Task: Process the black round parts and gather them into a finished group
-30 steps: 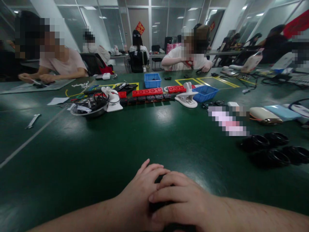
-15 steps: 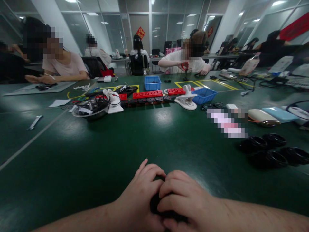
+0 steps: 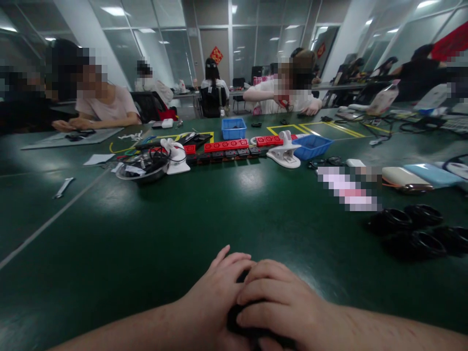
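Observation:
Near the front edge of the table, my left hand (image 3: 215, 292) and my right hand (image 3: 288, 300) are pressed close together around one dark black object (image 3: 234, 319). My left fingers curl over its far side, one of them pointing up and away. My right fingers wrap across its top from the right and overlap the left hand. Most of the black object is hidden under the fingers, so its exact kind does not show. To the right lie several black ring-shaped bundles (image 3: 393, 222), which look like coiled cable.
A metal bowl of dark parts (image 3: 142, 175), white clip stands (image 3: 285, 156), red socket strips (image 3: 226, 145) and blue bins (image 3: 234, 129) line the table's middle. A wrench (image 3: 64, 188) lies left. Co-workers (image 3: 106, 105) sit across the green table (image 3: 146, 243).
The view has shifted slightly, so the scene sits a little further right and lower. My right fingers have moved slightly over the black object; both hands stay on it.

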`<state>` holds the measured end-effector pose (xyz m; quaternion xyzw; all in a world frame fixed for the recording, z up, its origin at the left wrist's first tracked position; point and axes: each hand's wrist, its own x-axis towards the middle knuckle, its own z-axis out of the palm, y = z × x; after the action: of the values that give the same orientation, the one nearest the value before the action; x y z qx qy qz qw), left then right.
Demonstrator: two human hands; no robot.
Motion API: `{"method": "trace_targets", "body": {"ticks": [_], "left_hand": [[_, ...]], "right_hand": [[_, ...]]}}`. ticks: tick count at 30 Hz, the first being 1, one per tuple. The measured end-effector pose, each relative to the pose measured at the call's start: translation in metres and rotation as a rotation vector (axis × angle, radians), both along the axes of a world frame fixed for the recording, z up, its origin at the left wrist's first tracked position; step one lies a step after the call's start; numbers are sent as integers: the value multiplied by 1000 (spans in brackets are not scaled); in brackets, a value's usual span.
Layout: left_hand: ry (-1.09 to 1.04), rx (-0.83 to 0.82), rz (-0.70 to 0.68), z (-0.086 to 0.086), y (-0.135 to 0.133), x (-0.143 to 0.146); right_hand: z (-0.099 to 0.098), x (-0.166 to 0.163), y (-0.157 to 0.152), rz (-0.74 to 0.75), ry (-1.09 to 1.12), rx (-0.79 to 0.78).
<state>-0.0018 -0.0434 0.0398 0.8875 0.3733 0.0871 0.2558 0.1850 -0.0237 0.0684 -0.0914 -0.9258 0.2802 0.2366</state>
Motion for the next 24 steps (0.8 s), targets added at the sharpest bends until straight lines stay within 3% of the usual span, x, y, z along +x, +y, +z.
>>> {"method": "trace_targets", "body": {"ticks": [5, 11, 18, 24], "left_hand": [[-37, 26, 24, -12, 1, -2], [-116, -5, 132, -13, 0, 0], [-107, 35, 64, -18, 2, -2], [-41, -16, -42, -12, 6, -6]], "right_hand": [[-8, 0, 1, -84, 3, -7], [-25, -4, -2, -158, 107, 58], [-31, -5, 2, -22, 120, 98], [-35, -6, 0, 40, 107, 134]]}}
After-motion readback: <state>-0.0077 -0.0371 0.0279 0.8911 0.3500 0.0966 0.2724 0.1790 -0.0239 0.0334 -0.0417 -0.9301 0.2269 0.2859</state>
